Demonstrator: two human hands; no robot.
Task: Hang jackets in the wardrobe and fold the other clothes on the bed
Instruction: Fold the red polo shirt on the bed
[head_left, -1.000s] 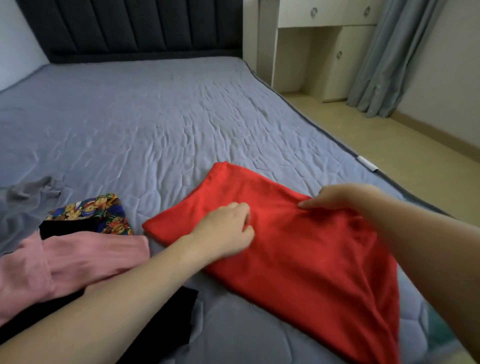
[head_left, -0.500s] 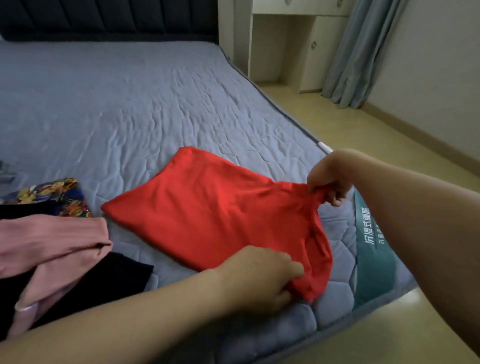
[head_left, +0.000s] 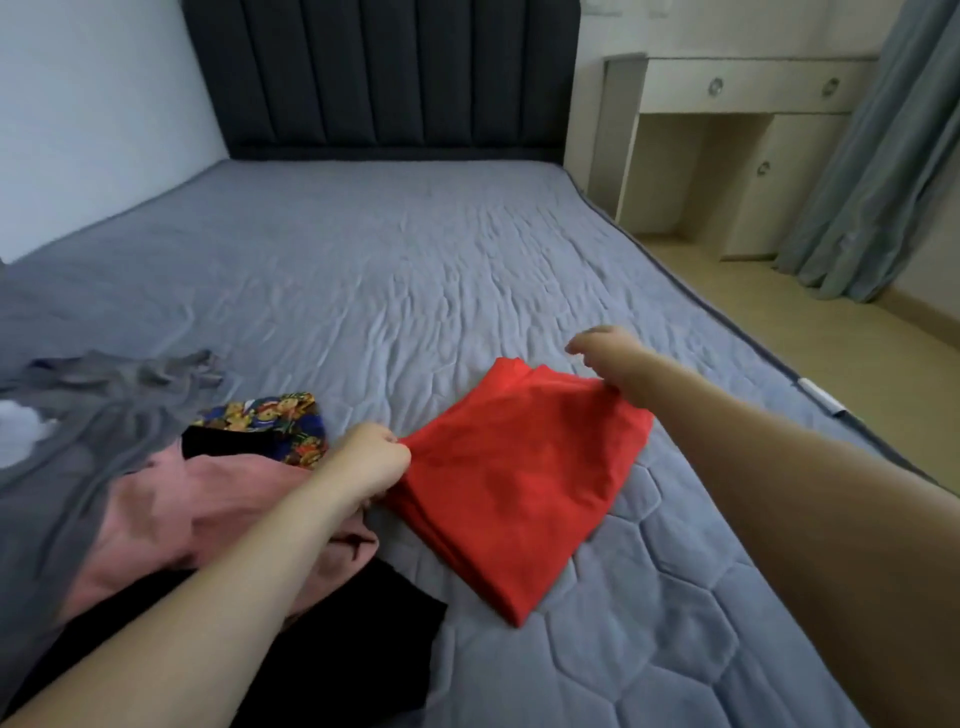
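A red garment lies folded in a compact rectangle on the grey quilted bed, near its right edge. My left hand pinches the garment's left corner. My right hand holds the far right corner of the top layer, fingers curled on the cloth. To the left lies a loose heap: a pink garment, a black one, a colourful printed piece and a grey garment.
A dark padded headboard stands at the far end of the bed. Cream cabinets with drawers and a grey-blue curtain are at the back right. Wooden floor runs along the bed's right side.
The near end of the red garment has been folded over toward the far end, making it shorter. Both hands moved from the near end to the far corners. The view tilted upward.
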